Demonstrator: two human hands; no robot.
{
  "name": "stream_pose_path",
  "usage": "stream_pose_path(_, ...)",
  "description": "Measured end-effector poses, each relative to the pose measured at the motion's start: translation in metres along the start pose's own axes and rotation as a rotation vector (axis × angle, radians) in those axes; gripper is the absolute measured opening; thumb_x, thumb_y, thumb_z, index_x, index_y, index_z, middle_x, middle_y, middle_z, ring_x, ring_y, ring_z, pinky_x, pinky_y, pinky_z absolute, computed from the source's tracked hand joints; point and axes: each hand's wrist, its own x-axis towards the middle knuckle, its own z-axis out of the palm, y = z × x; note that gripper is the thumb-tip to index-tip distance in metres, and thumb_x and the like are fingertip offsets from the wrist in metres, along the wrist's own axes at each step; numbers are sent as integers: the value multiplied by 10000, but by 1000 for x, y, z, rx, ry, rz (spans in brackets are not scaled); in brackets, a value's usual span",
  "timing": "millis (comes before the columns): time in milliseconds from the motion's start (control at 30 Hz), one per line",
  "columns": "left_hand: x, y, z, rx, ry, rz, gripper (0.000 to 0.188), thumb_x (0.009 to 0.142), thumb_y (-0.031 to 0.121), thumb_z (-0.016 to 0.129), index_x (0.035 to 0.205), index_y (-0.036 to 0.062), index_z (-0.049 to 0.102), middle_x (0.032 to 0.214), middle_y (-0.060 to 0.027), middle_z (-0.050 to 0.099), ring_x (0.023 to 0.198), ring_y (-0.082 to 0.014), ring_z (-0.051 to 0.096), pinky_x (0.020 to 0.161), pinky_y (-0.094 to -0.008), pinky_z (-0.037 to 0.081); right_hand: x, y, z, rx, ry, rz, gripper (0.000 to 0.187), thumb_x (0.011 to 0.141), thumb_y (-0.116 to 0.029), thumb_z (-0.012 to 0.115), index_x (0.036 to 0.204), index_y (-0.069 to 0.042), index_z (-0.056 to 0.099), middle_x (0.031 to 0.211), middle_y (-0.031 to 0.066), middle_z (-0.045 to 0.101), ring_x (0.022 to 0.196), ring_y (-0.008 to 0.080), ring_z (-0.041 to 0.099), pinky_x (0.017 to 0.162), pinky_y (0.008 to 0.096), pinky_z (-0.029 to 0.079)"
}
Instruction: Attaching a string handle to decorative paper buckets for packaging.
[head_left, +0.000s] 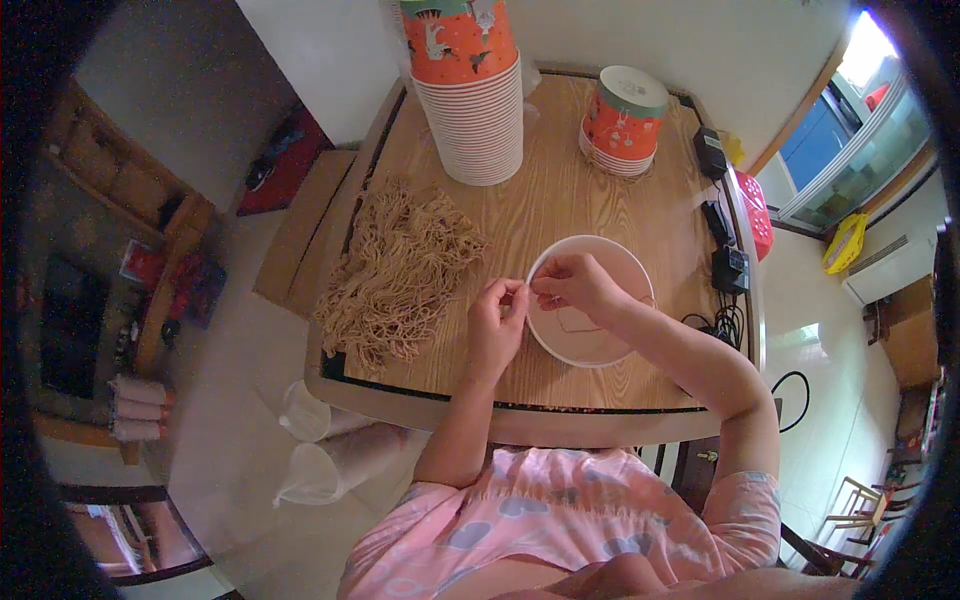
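Observation:
A white round paper bucket [615, 352] stands on the table in front of me, its open mouth facing up. A thin tan cord [575, 331] lies looped in its mouth, partly hidden under my right wrist. My right hand [578, 284] reaches over the bucket, its fingers pinched on the cord at the left rim. Just outside that rim, my left hand [496, 325] has thumb and fingertips closed together, almost touching the right fingertips. What the left fingers hold is too small to make out. To their left spreads a pile of tan cords [405, 275].
A tall stack of nested orange-and-white paper buckets [470, 120] stands on the wooden table [560, 215] at the back. An upside-down short stack [625, 120] is to its right. Black adapters [731, 270] and cables line the right edge. Clear plastic sleeves [335, 465] lie on the floor.

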Motion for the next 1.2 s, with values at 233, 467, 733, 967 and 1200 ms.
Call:
stream_pose_path(233, 0, -1, -3, -93, 0, -54, 141, 860, 106, 549, 907, -16, 601, 853, -95, 610, 735, -167, 595, 640, -279, 473, 1, 2, 1, 28, 0, 4, 102, 818, -60, 619, 852, 35, 632, 794, 62, 624, 687, 132, 595, 609, 252, 514)
stream_pose_path(467, 0, 1, -5, -43, -59, -70, 122, 859, 83, 522, 914, 6, 600, 874, -60, 621, 842, -155, 576, 773, -287, 448, 0, -2, 0, -15, -18, 25, 129, 812, -56, 622, 884, 46, 591, 807, 79, 597, 720, 144, 595, 693, 277, 533)
stream_pose_path(733, 0, -8, -3, -58, -50, 19, 118, 831, 12, 520, 924, -18, 587, 841, -88, 588, 739, -155, 600, 621, -261, 476, 2, -3, -2, -27, -12, 25, 94, 812, -52, 617, 853, 29, 642, 759, 65, 627, 679, 137, 597, 610, 262, 503)
stream_pose_path(967, 0, -4, -3, -62, -51, -21, 126, 845, 29, 521, 946, -15, 581, 863, -91, 596, 702, -147, 599, 615, -262, 477, -1, -1, 2, 17, 18, -32, 92, 799, -34, 625, 848, 42, 642, 765, 71, 627, 669, 144, 594, 602, 273, 501)
stream_pose_path(1200, 1, 4, -4, -32, -65, -56, 146, 871, 127, 552, 940, 7, 597, 873, -50, 620, 802, -133, 574, 724, -273, 464, -4, -6, 2, 6, -15, 37, 112, 818, -71, 624, 850, 34, 646, 772, 62, 632, 664, 135, 599, 595, 262, 520)
